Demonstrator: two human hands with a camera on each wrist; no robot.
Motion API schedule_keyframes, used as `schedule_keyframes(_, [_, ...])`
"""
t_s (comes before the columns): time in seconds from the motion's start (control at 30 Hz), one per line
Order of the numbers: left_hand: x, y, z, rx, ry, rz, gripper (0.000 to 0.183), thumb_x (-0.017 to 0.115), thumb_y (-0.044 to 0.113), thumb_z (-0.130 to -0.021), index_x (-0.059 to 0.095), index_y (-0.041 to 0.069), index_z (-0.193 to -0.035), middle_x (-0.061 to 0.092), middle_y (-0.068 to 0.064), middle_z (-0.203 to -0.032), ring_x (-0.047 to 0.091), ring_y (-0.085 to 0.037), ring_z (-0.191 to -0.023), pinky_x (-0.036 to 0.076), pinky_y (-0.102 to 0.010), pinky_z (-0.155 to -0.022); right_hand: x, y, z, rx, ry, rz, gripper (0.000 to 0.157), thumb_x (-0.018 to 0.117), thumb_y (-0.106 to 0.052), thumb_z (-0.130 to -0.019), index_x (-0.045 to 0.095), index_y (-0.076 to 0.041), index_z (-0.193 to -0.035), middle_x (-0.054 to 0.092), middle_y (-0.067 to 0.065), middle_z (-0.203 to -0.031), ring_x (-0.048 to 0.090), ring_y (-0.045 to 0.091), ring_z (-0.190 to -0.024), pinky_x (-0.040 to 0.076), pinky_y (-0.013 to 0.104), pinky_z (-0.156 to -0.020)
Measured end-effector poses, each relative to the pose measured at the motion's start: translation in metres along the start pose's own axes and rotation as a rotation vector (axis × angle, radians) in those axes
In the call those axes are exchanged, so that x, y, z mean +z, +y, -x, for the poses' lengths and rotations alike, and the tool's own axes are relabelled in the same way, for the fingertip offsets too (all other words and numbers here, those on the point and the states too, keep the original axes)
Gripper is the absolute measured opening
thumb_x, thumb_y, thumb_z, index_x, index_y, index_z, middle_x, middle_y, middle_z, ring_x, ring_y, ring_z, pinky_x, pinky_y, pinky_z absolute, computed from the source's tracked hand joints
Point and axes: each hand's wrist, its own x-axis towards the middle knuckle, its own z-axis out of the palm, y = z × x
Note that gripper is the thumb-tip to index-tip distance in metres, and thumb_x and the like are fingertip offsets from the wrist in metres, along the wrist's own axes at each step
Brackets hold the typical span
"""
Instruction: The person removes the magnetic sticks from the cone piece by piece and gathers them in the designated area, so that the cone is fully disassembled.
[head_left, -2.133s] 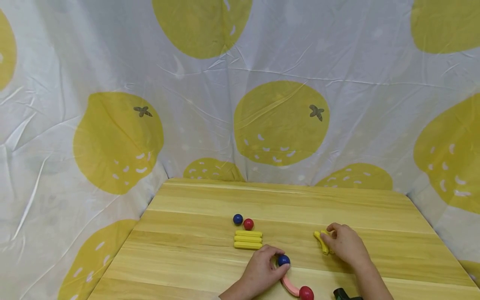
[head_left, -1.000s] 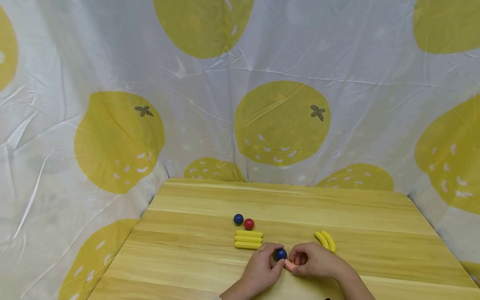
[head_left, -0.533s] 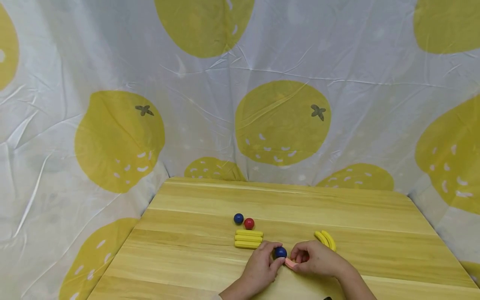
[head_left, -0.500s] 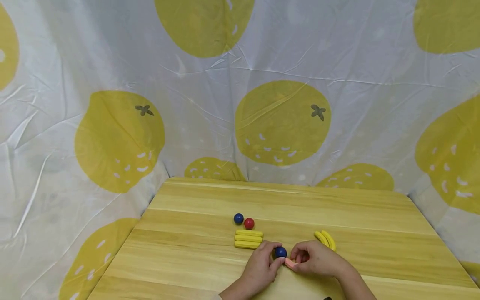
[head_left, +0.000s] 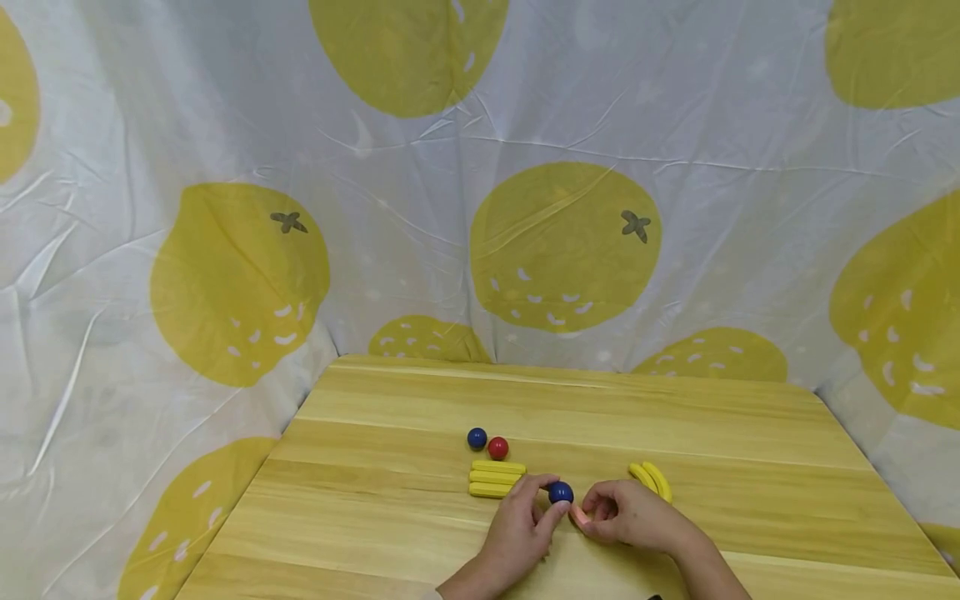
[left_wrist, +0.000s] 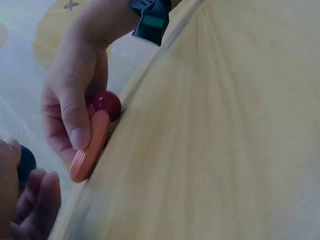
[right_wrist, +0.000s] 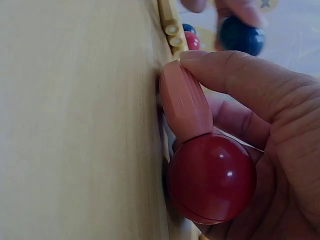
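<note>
Between thumb and fingers, my left hand pinches a blue ball, just above the table in the middle. Close by on the right, my right hand holds a pink curved, ribbed bar. The right wrist view shows a red ball touching one end of this pink bar, partly within the right hand's curled fingers. The blue ball is apart from the bar's other end there. In the left wrist view the bar and red ball appear beneath the right thumb.
Several straight yellow bars lie side by side left of the hands, with a blue ball and a red ball behind them. Two curved yellow bars lie behind the right hand. A patterned cloth surrounds the wooden table.
My right hand left the curved yellow bars and took hold of the pink bar, bringing it and its red ball farther back. The left hand shifted the blue ball slightly back, apart from the bar.
</note>
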Motion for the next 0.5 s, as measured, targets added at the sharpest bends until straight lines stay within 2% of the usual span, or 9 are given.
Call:
schedule_keyframes(0.1, [-0.008,0.001,-0.003,0.079,0.054,-0.028,0.044,0.062,0.04,-0.101,0.059,0.008,-0.133,0.058,-0.003,-0.105,0.051,0.005,-0.055,0.048,-0.019,-0.047,0.0,0.0,0.0,0.002,-0.003,-0.002,0.021,0.079,-0.03,-0.09,0.071,-0.015,-0.102,0.065,-0.007,-0.079,0.057,0.002,-0.067,0.049,0.022,-0.06])
schedule_keyframes(0.27, [-0.029,0.0,-0.014,0.189,0.222,-0.108,0.037,0.069,0.034,-0.098,0.065,0.009,-0.125,0.062,-0.002,-0.106,0.049,0.005,-0.062,0.049,-0.018,-0.053,0.001,-0.001,0.0,0.016,0.0,0.006,0.027,0.078,-0.031,-0.091,0.069,-0.015,-0.111,0.064,-0.006,-0.079,0.056,0.002,-0.065,0.047,0.022,-0.058])
schedule_keyframes(0.37, [-0.044,-0.003,-0.02,0.204,0.315,-0.133,0.034,0.074,0.029,-0.095,0.066,0.011,-0.123,0.063,-0.002,-0.102,0.049,0.002,-0.064,0.049,-0.018,-0.055,0.0,-0.002,0.0,0.015,0.006,0.015,0.032,0.078,-0.03,-0.09,0.067,-0.014,-0.116,0.063,-0.005,-0.08,0.055,0.002,-0.065,0.046,0.022,-0.056])
schedule_keyframes(0.5, [-0.067,-0.008,-0.026,0.173,0.402,-0.15,0.039,0.076,0.025,-0.093,0.065,0.014,-0.13,0.064,-0.004,-0.106,0.051,-0.003,-0.065,0.049,-0.019,-0.056,0.0,-0.002,0.0,0.006,0.018,0.04,0.036,0.076,-0.032,-0.092,0.066,-0.014,-0.122,0.063,-0.005,-0.084,0.055,0.002,-0.067,0.046,0.022,-0.058])
